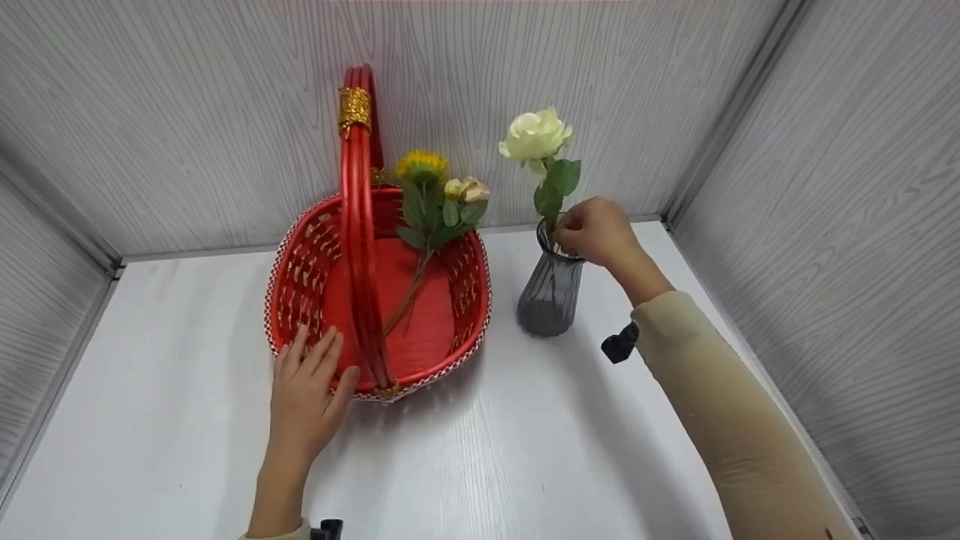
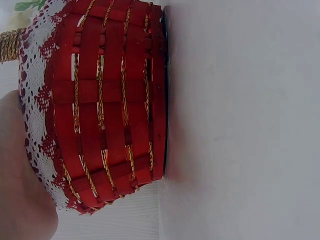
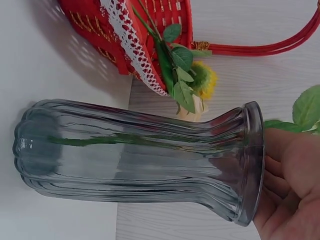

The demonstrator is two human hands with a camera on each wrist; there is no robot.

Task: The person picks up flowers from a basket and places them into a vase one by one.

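Observation:
A white rose (image 1: pixel 535 136) with green leaves stands upright in a grey ribbed glass vase (image 1: pixel 546 300). My right hand (image 1: pixel 596 231) is at the vase's mouth, its curled fingers pinching the rose's stem just by the rim. Through the glass in the right wrist view, the green stem (image 3: pixel 95 140) reaches down close to the base of the vase (image 3: pixel 150 170). My left hand (image 1: pixel 309 394) rests with straight, spread fingers on the near left rim of a red woven basket (image 1: pixel 480 330). Inside the basket lie a yellow sunflower (image 1: pixel 422 166) and a pale small rose (image 1: pixel 466 189).
The basket's tall red handle (image 1: pixel 356 187) arches up with gold bands. White lace trims the rim (image 2: pixel 37 100). Basket and vase stand side by side on a white table (image 1: pixel 450 465). Grey wood-grain panels (image 1: pixel 225 112) wall the back and both sides.

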